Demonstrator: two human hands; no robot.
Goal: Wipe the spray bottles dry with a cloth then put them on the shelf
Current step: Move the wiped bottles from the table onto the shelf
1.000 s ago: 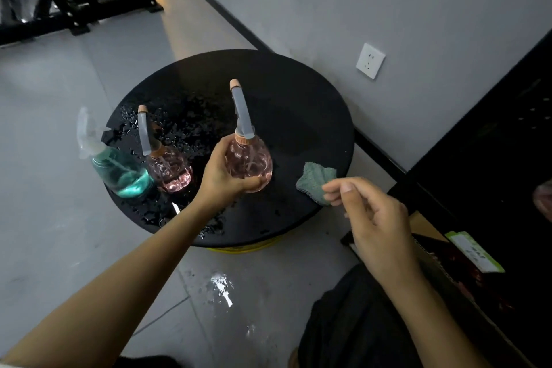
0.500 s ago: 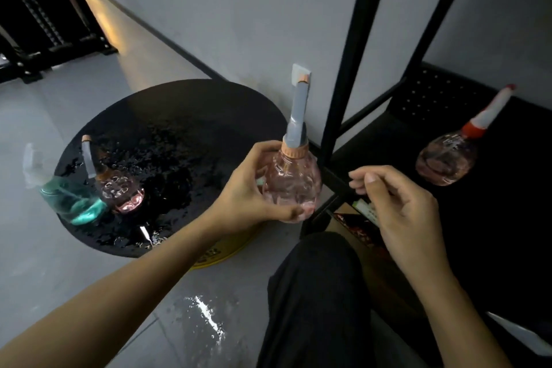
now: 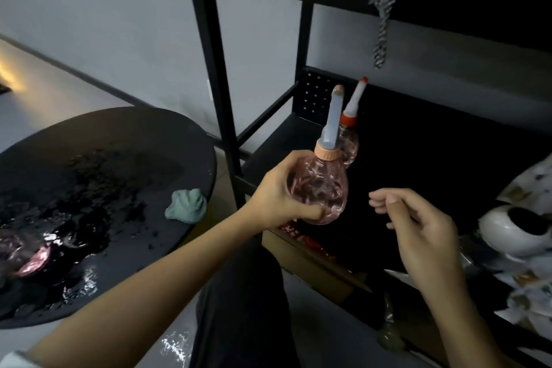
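Observation:
My left hand (image 3: 279,196) grips a round pink spray bottle (image 3: 321,188) with a grey-blue nozzle, held upright in front of the black shelf (image 3: 280,134). Behind it on the shelf stands another pink bottle (image 3: 351,125) with a white and orange nozzle, partly hidden. My right hand (image 3: 418,227) hovers to the right, fingers loosely curled, holding nothing. The teal cloth (image 3: 187,205) lies crumpled at the right edge of the wet round black table (image 3: 119,134). A third pink bottle (image 3: 25,254) shows blurred at the table's left.
Black shelf posts (image 3: 219,92) stand between table and shelf. A white rounded object (image 3: 507,233) and patterned paper lie on the shelf at right. A cardboard box (image 3: 316,263) sits below. Water pools on the grey floor (image 3: 176,346). A knitted cord (image 3: 380,39) hangs from the upper shelf.
My view has swung right toward the shelf. My left hand has carried the pink bottle from over the table to the shelf front; the cloth has stayed on the table.

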